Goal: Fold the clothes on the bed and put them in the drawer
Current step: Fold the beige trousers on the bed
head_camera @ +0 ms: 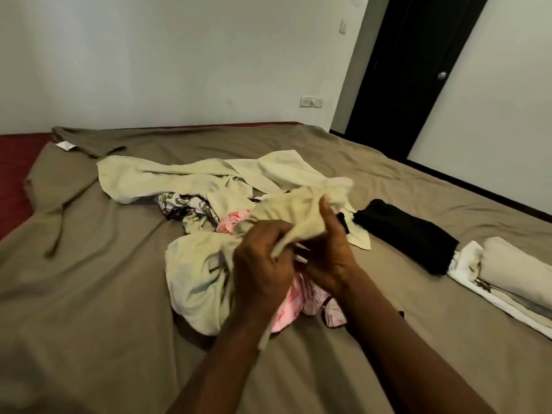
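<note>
A heap of loose clothes lies in the middle of the bed (89,294). It holds large cream garments (191,276), a pink patterned piece (286,309) and a dark floral piece (185,204). Both my hands are above the heap. My left hand (263,264) and my right hand (328,252) both grip a small beige ribbed garment (289,210), lifted off the pile and bunched between them. No drawer is in view.
To the right on the bed lie a folded black garment (406,234) and a folded white and cream stack (507,273). A dark door (418,73) stands at the back right. The brown sheet is rumpled, with red mattress (18,168) showing at the far left.
</note>
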Demonstrator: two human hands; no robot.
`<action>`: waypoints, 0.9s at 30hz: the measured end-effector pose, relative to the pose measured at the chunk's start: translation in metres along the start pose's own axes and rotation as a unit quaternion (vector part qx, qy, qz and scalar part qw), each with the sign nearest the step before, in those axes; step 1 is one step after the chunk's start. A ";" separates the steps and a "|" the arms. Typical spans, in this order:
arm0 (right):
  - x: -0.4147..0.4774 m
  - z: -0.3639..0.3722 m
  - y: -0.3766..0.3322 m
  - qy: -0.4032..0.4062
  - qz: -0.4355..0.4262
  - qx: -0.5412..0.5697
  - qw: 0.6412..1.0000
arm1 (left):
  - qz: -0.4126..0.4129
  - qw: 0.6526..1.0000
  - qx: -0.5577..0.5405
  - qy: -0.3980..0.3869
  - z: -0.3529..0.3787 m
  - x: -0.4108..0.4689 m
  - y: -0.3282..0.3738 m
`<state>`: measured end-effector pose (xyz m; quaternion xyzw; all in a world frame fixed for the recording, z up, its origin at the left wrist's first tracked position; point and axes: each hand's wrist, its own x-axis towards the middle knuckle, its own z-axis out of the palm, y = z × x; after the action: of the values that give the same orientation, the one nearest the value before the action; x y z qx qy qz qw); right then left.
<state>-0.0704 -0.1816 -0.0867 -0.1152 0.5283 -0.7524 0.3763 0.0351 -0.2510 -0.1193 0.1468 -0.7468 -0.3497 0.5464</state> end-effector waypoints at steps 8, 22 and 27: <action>-0.055 -0.025 -0.078 0.129 -0.125 -0.193 0.964 | -0.029 0.985 -0.089 -0.144 0.025 -0.024 0.040; -0.293 -0.063 -0.307 0.282 -0.342 -0.003 0.896 | 0.041 0.926 -0.085 -0.364 0.043 0.101 0.358; -0.412 -0.047 -0.343 0.171 -0.453 -0.242 0.841 | -0.080 0.896 -0.257 -0.354 0.009 0.136 0.470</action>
<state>0.0345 0.1893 0.2884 -0.2986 0.6384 -0.6949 -0.1428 0.0542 0.0058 0.2970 -0.0729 -0.7610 -0.6005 0.2346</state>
